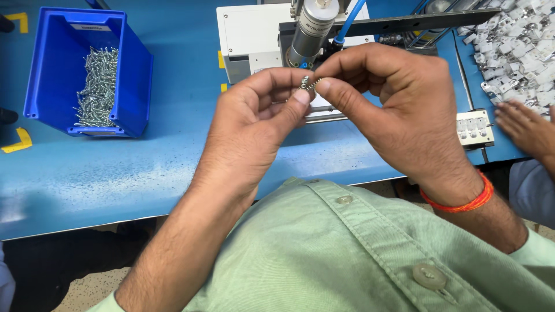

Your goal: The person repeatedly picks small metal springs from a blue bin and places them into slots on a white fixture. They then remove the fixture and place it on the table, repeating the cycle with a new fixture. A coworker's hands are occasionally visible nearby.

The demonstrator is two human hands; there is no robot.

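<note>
A: Pinched between both hands, above the blue bench [144, 167]: a small metal screw [307, 82]. Left hand [254, 124] closed on it by thumb and forefinger, right hand [393, 104] gripping the other end.

B: Behind, a white machine [248, 34] with a steel cylinder [312, 26]. Far left, a blue bin [130, 75] of screws. At right, a co-worker's hand [523, 127] near white plastic parts [514, 49].

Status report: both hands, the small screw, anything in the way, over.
Left hand and right hand pinch one small screw together. Nothing blocks them. Co-worker's hand off right.
</note>
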